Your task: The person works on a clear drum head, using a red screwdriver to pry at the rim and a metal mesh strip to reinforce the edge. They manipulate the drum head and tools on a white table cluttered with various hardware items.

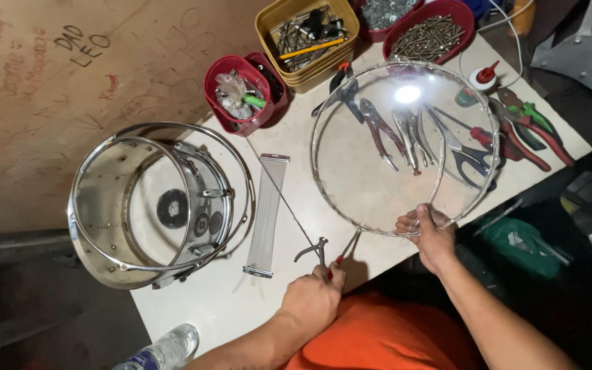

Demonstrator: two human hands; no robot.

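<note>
Pliers with red handles sit in the left hand, whose fingers are curled tight around the handles near the front edge of the white bench. The right hand grips the near rim of a clear drum head, fingers closed over its metal hoop, holding it tilted up above the bench's right half. Seen through the clear skin, more pliers and cutters lie spread on the bench. At the left edge a shiny metal drum shell lies on its side with a loose hoop leaning around it, and a strip of snare wires lies just beside it. Along the back edge stand a red tub, a yellow tub and a red tray of screws.
</note>
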